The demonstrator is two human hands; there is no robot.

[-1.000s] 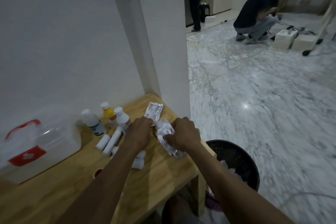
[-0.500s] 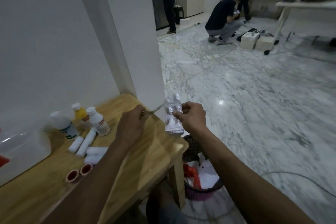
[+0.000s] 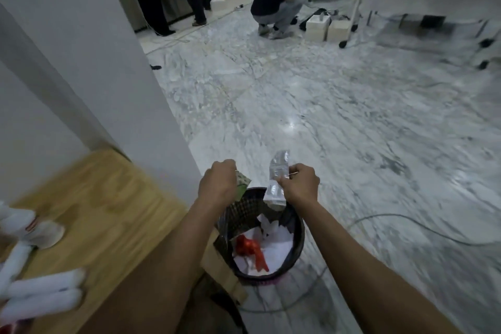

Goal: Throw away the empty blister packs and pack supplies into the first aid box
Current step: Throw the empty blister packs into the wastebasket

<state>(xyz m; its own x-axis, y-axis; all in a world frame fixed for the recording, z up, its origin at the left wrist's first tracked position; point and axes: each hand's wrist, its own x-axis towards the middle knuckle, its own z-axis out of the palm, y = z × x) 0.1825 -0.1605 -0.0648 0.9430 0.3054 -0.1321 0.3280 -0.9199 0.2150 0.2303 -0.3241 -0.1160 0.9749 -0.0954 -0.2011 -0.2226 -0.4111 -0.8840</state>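
The discarding step is under way. White rolls [image 3: 40, 295] lie blurred at the wooden table's [image 3: 108, 211] left edge. The left hand [image 3: 218, 184], knuckles up, pinches a green-backed blister pack [image 3: 242, 181] over the wastebasket's [image 3: 296, 228] near rim; the right hand [image 3: 299, 186] pinches a clear blister pack [image 3: 276, 182] above it. Next, I reckon, both simply let go.

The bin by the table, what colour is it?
Black, with a mesh-patterned wall; the bin shows in the head view, below both hands.

Office/workroom: marble floor [image 3: 352, 116], cables [image 3: 406, 228]
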